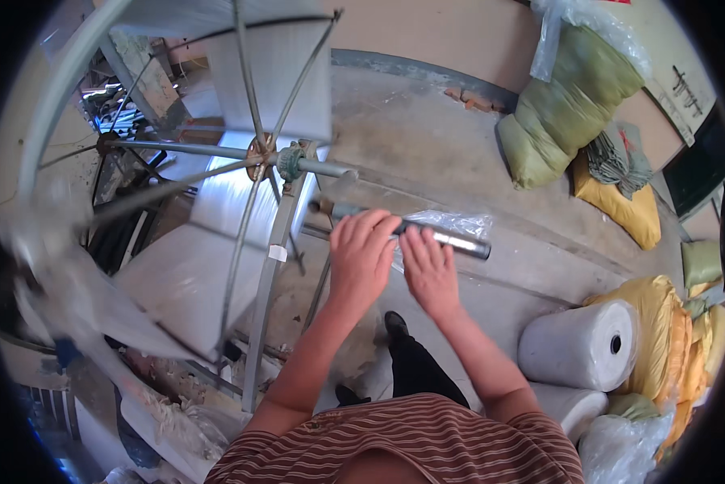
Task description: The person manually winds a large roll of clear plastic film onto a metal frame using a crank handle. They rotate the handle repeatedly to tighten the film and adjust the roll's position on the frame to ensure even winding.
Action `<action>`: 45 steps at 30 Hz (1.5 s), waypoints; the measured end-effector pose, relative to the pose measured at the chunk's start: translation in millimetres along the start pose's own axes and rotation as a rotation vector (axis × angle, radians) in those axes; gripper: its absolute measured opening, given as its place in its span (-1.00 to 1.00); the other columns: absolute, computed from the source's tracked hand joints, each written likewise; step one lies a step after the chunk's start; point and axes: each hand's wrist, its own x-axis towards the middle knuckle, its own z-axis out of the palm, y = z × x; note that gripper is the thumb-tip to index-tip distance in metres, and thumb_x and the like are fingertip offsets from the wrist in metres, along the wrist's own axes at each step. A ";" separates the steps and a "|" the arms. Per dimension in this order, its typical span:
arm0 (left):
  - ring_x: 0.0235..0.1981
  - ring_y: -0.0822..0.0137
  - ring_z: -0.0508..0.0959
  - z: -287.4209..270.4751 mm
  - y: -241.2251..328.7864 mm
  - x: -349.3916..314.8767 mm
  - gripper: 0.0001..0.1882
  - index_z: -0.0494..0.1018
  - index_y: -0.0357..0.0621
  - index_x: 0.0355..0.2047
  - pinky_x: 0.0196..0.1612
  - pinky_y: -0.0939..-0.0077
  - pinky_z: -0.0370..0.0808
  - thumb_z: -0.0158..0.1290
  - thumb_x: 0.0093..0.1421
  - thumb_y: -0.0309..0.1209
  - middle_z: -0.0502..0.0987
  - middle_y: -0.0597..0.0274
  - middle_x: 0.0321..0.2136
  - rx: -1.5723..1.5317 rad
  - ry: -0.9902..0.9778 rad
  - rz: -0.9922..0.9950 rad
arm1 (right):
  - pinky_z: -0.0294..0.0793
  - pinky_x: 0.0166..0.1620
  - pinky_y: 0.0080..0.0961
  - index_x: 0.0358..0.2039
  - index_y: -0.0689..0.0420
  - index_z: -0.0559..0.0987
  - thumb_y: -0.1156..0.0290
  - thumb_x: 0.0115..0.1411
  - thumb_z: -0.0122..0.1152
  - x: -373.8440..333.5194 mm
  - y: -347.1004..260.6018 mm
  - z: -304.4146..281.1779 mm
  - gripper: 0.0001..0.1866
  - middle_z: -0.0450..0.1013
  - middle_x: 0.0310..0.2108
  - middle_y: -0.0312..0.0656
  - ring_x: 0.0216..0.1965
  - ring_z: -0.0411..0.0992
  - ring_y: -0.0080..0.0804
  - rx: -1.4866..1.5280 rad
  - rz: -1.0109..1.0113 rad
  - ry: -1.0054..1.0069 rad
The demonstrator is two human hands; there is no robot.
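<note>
A grey metal tube [459, 240] lies roughly level in front of me, with thin clear plastic film [457, 222] draped over its right part. My left hand [362, 252] rests palm down over the tube's left part, fingers curled around it. My right hand [428, 270] lies flat just beside it, fingertips on the tube and film. To the left a large metal reel frame [269, 157] with thin spokes and an axle carries white sheeting [217, 242]; the left side is blurred.
A white roll [578, 345] lies on its side at the right, with another below it. Green [560, 105] and yellow [628, 206] sacks lean on the back wall. Yellow bundles [677, 339] pile at the right. Concrete floor [427, 129] lies beyond the tube.
</note>
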 end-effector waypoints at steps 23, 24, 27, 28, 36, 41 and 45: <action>-0.06 0.05 0.56 89.8 -130.8 -96.3 -0.76 0.56 -0.09 -0.07 0.08 0.17 0.37 0.16 0.23 -0.46 0.60 0.16 -0.12 -0.031 -0.143 -0.514 | 0.45 0.06 -0.09 0.20 -0.07 0.33 0.11 -0.17 0.57 230.7 215.3 290.4 -0.10 0.37 0.03 -0.16 0.07 0.39 -0.04 -0.037 0.196 -0.425; -0.06 0.05 0.56 93.2 -132.0 -102.0 -0.76 0.56 -0.09 -0.07 0.08 0.17 0.37 0.16 0.23 -0.46 0.60 0.16 -0.12 -0.021 -0.143 -0.521 | 0.46 0.08 -0.08 0.20 -0.07 0.33 0.10 -0.17 0.57 218.9 210.1 309.2 -0.10 0.37 0.05 -0.16 0.09 0.39 -0.03 -0.034 0.224 -0.513; -0.06 0.05 0.56 91.9 -130.8 -116.7 -0.75 0.56 -0.08 -0.07 0.08 0.17 0.37 0.16 0.23 -0.46 0.60 0.16 -0.12 -0.003 -0.152 -0.551 | 0.48 0.12 -0.04 0.22 -0.08 0.32 0.03 -0.13 0.59 164.6 189.9 365.0 -0.08 0.36 0.13 -0.12 0.18 0.38 -0.01 0.001 0.244 -0.662; -0.06 0.05 0.56 85.7 -126.5 -121.5 -0.75 0.56 -0.08 -0.07 0.08 0.17 0.37 0.16 0.23 -0.46 0.60 0.16 -0.12 0.003 -0.147 -0.574 | 0.49 0.12 -0.04 0.23 -0.07 0.32 0.01 -0.13 0.59 152.6 171.5 368.7 -0.08 0.37 0.14 -0.10 0.18 0.39 0.01 0.052 0.261 -0.753; -0.08 0.01 0.58 40.3 -78.8 -138.6 -0.76 0.57 -0.12 -0.09 0.01 0.16 0.42 0.18 0.21 -0.50 0.61 0.11 -0.13 0.063 -0.113 -0.556 | 0.53 0.08 0.00 0.07 0.07 0.41 -0.08 -0.08 0.56 -9.6 65.1 327.8 -0.19 0.54 0.00 0.05 0.05 0.52 0.11 0.445 0.230 -0.976; -0.05 0.02 0.56 13.5 -46.3 -148.6 -0.75 0.58 -0.09 -0.08 0.05 0.15 0.39 0.18 0.21 -0.48 0.60 0.14 -0.11 0.060 -0.108 -0.496 | 0.55 0.03 -0.04 -0.03 0.10 0.47 0.02 0.05 0.45 -44.1 10.7 208.9 -0.41 0.59 -0.12 0.03 -0.04 0.58 0.04 0.574 0.214 -1.015; 0.10 0.04 0.50 5.9 -22.3 -145.8 -0.64 0.54 -0.08 0.04 0.16 0.06 0.36 0.19 0.20 -0.44 0.53 0.13 0.02 0.111 -0.161 -0.316 | 0.59 -0.08 -0.04 -0.16 0.12 0.52 0.11 0.10 0.41 -44.0 -5.1 105.2 -0.57 0.63 -0.32 0.00 -0.20 0.61 0.06 0.610 0.198 -0.854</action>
